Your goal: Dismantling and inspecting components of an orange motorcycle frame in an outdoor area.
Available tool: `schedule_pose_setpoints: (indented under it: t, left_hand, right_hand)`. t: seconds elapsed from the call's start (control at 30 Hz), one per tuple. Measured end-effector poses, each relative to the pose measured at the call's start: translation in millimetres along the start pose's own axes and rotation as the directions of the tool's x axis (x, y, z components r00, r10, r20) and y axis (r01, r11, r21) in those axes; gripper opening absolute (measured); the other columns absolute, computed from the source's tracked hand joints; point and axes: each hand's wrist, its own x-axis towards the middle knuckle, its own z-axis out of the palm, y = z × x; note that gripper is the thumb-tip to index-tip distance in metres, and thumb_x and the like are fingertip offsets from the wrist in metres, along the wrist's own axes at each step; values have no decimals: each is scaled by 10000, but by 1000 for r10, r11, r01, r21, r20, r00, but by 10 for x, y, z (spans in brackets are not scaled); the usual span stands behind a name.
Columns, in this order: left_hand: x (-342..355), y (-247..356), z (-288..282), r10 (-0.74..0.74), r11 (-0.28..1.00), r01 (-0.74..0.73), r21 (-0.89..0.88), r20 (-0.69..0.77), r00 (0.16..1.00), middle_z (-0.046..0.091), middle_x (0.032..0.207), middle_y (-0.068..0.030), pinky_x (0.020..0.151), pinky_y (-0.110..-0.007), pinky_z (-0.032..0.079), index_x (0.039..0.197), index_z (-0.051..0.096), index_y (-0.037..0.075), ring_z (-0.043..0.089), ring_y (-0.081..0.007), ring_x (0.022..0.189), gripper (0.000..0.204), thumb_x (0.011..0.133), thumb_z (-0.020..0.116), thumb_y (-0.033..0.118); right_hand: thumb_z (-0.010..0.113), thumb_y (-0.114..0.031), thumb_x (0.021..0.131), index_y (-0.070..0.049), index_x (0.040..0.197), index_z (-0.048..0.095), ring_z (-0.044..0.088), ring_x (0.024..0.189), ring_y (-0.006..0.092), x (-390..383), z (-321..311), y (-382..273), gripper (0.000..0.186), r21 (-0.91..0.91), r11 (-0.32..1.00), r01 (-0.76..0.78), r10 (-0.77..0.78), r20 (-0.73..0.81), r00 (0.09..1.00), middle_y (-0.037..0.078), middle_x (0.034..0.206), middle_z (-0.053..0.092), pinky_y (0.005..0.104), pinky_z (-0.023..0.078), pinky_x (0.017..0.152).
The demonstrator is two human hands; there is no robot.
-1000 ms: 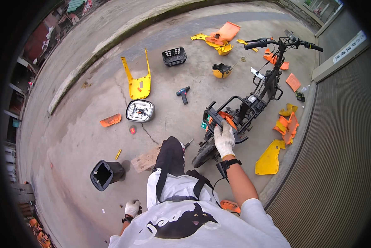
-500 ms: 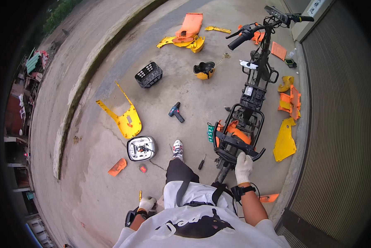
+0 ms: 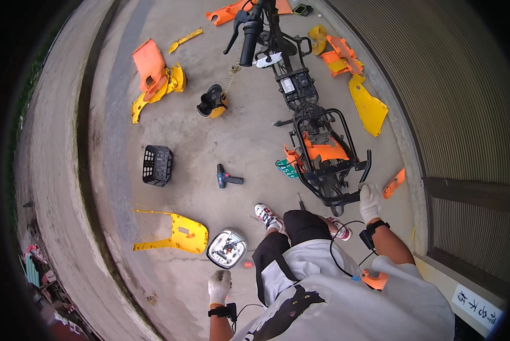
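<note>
A stripped scooter (image 3: 309, 122) with a bare black frame and an orange inner part stands on the concrete ahead of me. My right hand (image 3: 370, 200), in a white glove, grips the black rear rack bar of the scooter at its near end. My left hand (image 3: 218, 286), also gloved, hangs at my side with curled fingers and holds nothing. It is just below a headlight unit (image 3: 227, 248) lying on the ground. My knees and white shoes (image 3: 266, 216) are between the two hands.
Yellow and orange body panels (image 3: 178, 233) (image 3: 152, 74) (image 3: 367, 105) lie scattered around. A black basket (image 3: 157, 165), a cordless drill (image 3: 227, 178), a helmet (image 3: 212, 102) and a green plate (image 3: 286, 168) lie on the concrete. A corrugated shutter (image 3: 448, 113) runs along the right, a raised kerb (image 3: 61, 170) along the left.
My view has swung round, so the scooter now stands upright in the picture. My right hand has stayed on the scooter's rear end. My left hand has stayed low at my side.
</note>
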Motion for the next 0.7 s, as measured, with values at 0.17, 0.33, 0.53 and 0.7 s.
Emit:
schedule_pose_setpoints:
  t: [0.17,0.33,0.53,0.7]
  left_hand:
    - [485,279,-276,75,964,-115,240,172,982,667,705,-68,533,-287,530,925,679,-17,633,-135,558,282,927,662,265]
    - [959,1197,-408,270,898,-325,296,211,939,673,666,-87,547,-313,524,956,701,-25,648,-155,565,353,911,621,316]
    - [1347,2941,-73,456,527,-595,607,388,801,731,893,-158,709,-388,562,1035,723,60,713,-299,798,326,919,609,342]
    - [1273,4374,805,373,71,-746,662,676,635,704,1076,-195,865,-460,543,1156,679,138,675,-365,1020,315,959,553,350]
  right_hand:
    - [537,-165,866,-64,1052,702,684,949,318,48,143,-254,268,234,867,-440,468,-76,881,160,998,720,403,514,850]
    - [564,-99,841,-81,992,735,701,905,280,116,385,-391,229,586,558,-587,783,-139,606,125,947,732,370,530,825]
    - [598,-114,844,-102,927,739,690,880,329,83,436,-542,165,425,673,-605,739,-395,545,135,972,721,402,544,804]
    - [588,-82,845,-101,931,731,675,935,327,73,351,-699,167,427,742,-517,671,-477,568,122,964,709,403,538,846]
